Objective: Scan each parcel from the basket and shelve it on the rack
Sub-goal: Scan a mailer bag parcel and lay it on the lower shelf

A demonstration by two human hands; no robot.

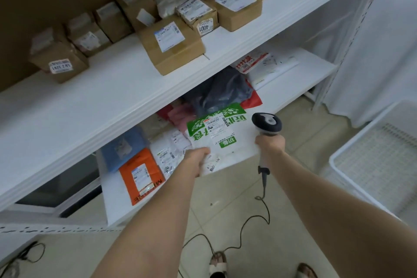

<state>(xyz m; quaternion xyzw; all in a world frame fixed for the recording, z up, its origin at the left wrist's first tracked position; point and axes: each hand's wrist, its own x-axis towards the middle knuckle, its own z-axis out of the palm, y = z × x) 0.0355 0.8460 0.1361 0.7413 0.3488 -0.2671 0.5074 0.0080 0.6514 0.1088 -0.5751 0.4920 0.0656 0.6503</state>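
Parcel: flat white plastic mailer with green print and barcode label (225, 140), held label-up in front of the white metal rack's (101, 101) lower shelf.
Left hand (198, 160): fingers curled round the mailer's near corner.
Right hand (269, 145): closed round the handle of a grey corded barcode scanner (267, 122), its head just beside the mailer's right edge.
White perforated plastic basket (370, 165): right of the rack.
Brown cardboard boxes (172, 47): rack's upper shelf.
Orange plastic mailer (141, 175): rack's lower shelf.
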